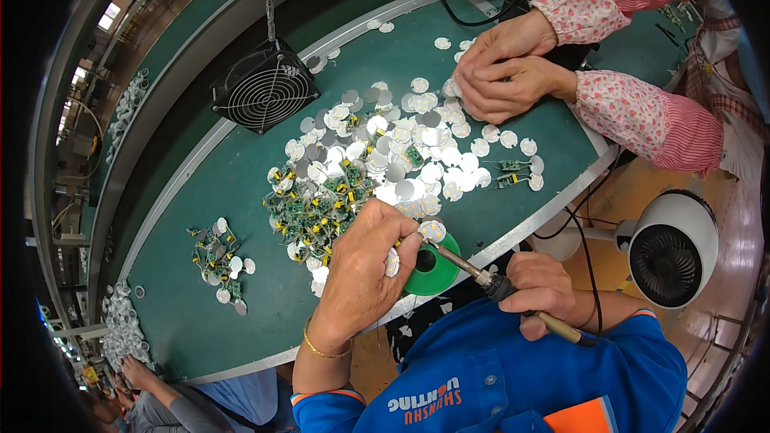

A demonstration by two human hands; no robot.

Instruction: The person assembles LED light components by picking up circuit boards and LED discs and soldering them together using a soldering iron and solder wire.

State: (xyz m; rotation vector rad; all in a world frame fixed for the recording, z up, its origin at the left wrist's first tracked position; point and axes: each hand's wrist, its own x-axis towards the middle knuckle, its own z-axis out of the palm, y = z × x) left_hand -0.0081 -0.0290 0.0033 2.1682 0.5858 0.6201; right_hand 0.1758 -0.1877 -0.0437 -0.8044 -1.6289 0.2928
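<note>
My left hand is closed, with a small round white LED board pinched at its fingertips. A second white disc shows against its curled fingers; whether it is gripped too is unclear. In my closed right hand is a soldering iron, its tip reaching the edge of the pinched board. Right below the tip lies a green solder spool. Beyond my left hand, a heap of small green driver circuit boards with yellow parts borders a spread of loose white LED discs.
Across the right side, a co-worker's hands in pink floral sleeves work over the discs. A black fan stands at the far edge; a white fan is lower right. A smaller board pile and clear rings lie left.
</note>
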